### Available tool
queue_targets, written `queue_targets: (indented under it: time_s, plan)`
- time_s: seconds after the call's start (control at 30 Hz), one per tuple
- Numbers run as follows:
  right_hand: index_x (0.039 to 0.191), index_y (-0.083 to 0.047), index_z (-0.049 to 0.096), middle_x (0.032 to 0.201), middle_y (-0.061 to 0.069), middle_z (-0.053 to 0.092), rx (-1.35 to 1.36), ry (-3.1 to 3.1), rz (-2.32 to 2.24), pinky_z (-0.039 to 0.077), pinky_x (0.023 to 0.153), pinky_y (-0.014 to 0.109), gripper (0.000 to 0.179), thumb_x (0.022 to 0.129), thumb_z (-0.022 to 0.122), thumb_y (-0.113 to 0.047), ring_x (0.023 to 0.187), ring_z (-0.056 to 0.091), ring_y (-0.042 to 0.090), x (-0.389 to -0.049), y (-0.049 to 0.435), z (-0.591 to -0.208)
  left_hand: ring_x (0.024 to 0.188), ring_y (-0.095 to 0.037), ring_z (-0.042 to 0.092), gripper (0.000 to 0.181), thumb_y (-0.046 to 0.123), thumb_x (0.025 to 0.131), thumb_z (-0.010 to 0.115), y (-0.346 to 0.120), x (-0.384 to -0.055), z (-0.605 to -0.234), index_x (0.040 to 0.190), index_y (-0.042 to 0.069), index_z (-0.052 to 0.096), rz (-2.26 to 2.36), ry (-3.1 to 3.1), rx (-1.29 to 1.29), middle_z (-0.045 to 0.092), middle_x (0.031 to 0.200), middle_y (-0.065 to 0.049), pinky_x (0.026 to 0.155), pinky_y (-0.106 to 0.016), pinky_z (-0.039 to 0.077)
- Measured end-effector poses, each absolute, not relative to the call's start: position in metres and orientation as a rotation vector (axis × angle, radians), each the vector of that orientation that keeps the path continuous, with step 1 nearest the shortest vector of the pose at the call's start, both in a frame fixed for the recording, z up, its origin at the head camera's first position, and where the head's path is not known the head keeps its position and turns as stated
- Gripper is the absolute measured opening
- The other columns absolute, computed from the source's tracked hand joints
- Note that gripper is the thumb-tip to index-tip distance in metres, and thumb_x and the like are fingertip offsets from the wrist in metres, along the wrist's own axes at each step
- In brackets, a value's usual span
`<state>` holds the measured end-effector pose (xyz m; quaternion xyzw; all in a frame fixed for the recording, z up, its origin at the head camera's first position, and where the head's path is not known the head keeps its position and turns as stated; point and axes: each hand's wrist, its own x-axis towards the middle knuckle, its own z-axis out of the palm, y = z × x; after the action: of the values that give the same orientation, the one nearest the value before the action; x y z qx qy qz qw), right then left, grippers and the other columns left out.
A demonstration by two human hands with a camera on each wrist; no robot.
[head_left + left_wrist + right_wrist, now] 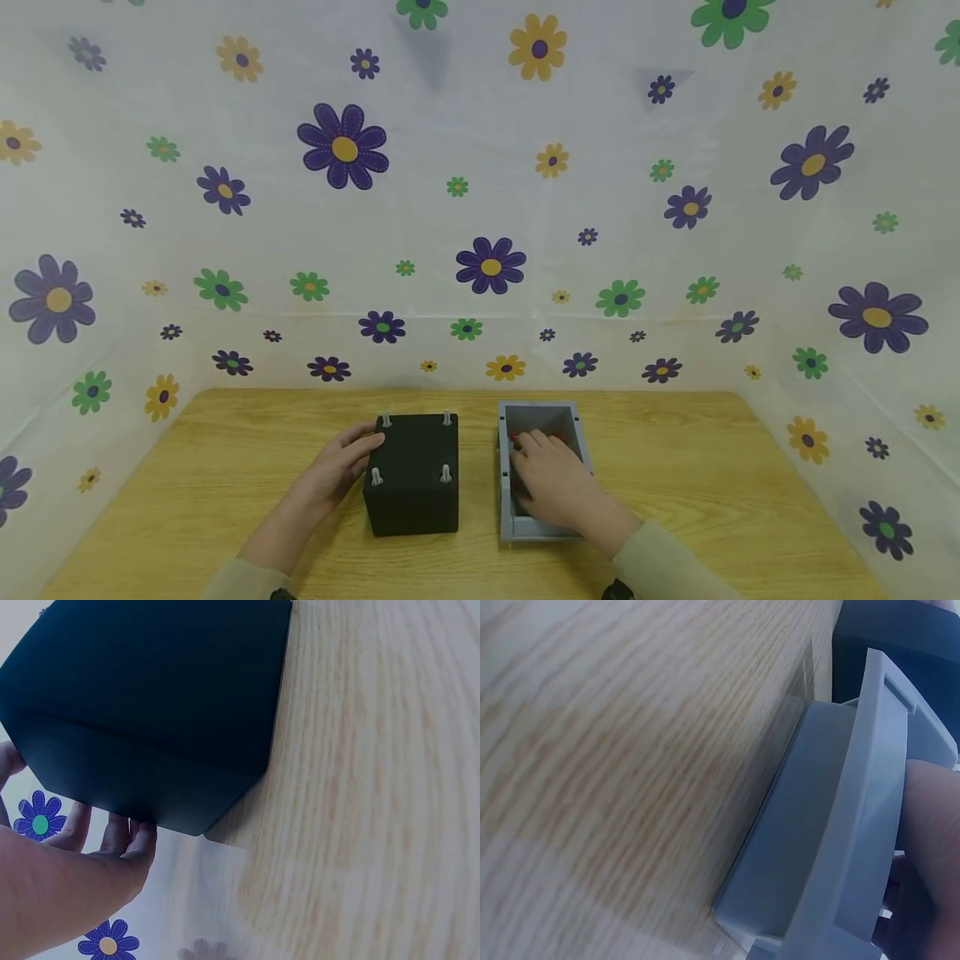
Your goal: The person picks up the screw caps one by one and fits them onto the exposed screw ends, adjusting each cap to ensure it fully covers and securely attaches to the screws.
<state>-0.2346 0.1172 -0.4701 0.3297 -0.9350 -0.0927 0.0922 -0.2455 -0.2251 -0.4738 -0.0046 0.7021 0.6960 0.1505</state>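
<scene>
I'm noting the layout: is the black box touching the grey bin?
Apart. The head view plainly shows a strip of table between box and bin.

One box (414,467) (four pegs (446,474)), one bin (527,527)

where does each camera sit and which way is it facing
Head: on the head, facing forward and down over the wooden table, black box, gray bin and flowered backdrop; left hand, right hand and sleeves show.
Left wrist: on that wrist, facing the black box and table; left hand shows, touching the box.
Right wrist: on that wrist, facing the gray bin's side and table; part of the right hand shows.
Shared: head and right wrist both show gray bin and black box.
</scene>
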Motion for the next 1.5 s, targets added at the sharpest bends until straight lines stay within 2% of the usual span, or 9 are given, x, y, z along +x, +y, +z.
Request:
queue_targets:
  time_s: [0.2,0.47,0.73,0.97,1.07,1.3,1.5]
  plan:
    - [0.123,-0.006,0.075,0.129,0.009,0.067,0.977,-2.799,-0.277,0.057,0.100,0.041,0.046,0.091,0.083,-0.039,0.116,0.063,0.024,-0.2348,0.1175,-0.4710,0.103,-0.001,0.067,0.062,0.025,0.108,0.058,-0.2250,-0.2449,-0.4746,0.158,-0.005,0.037,2.002,2.011,-0.015,0.065,0.125,0.010,0.095,-0.016,0.048]
    - [0.113,-0.008,0.077,0.114,0.005,0.067,0.979,-2.781,-0.271,0.057,0.094,0.039,0.042,0.093,0.080,-0.045,0.104,0.062,0.020,-0.2341,0.1160,-0.4720,0.104,-0.002,0.067,0.059,0.026,0.108,0.058,-0.2261,-0.2450,-0.4748,0.156,-0.004,0.040,2.004,2.008,-0.010,0.065,0.123,0.011,0.095,-0.016,0.048]
    - [0.113,-0.007,0.076,0.117,0.007,0.068,0.968,-2.811,-0.261,0.058,0.098,0.040,0.039,0.092,0.082,-0.040,0.108,0.063,0.022,-0.2360,0.1138,-0.4750,0.104,-0.002,0.067,0.062,0.023,0.107,0.057,-0.2230,-0.2434,-0.4725,0.158,-0.006,0.037,2.005,2.011,-0.020,0.065,0.124,0.009,0.095,-0.016,0.049]
    - [0.106,-0.007,0.076,0.110,0.005,0.068,0.951,-2.804,-0.219,0.058,0.093,0.039,0.031,0.091,0.084,-0.033,0.100,0.062,0.020,-0.2351,0.1133,-0.4731,0.106,-0.001,0.065,0.065,0.026,0.108,0.057,-0.2231,-0.2451,-0.4724,0.160,-0.005,0.033,1.986,2.025,-0.037,0.062,0.133,0.004,0.095,-0.016,0.048]
    - [0.106,-0.008,0.075,0.109,0.005,0.067,0.946,-2.792,-0.214,0.058,0.089,0.038,0.030,0.090,0.084,-0.032,0.098,0.062,0.020,-0.2348,0.1134,-0.4727,0.106,-0.001,0.065,0.066,0.027,0.108,0.057,-0.2237,-0.2457,-0.4727,0.160,-0.005,0.033,1.982,2.030,-0.038,0.063,0.133,0.004,0.096,-0.016,0.047]
    - [0.110,-0.007,0.073,0.108,0.005,0.067,0.933,-2.766,-0.224,0.058,0.085,0.036,0.036,0.088,0.087,-0.032,0.098,0.063,0.020,-0.2353,0.1135,-0.4745,0.104,-0.001,0.066,0.060,0.023,0.107,0.057,-0.2226,-0.2446,-0.4726,0.157,-0.006,0.038,2.002,2.016,-0.033,0.065,0.121,0.010,0.095,-0.015,0.049]
    - [0.110,-0.008,0.073,0.108,0.005,0.067,0.936,-2.778,-0.207,0.058,0.085,0.036,0.034,0.089,0.087,-0.031,0.097,0.062,0.020,-0.2370,0.1142,-0.4776,0.104,-0.001,0.066,0.061,0.025,0.108,0.058,-0.2236,-0.2453,-0.4739,0.156,-0.005,0.038,2.006,2.013,-0.021,0.065,0.124,0.010,0.095,-0.015,0.049]
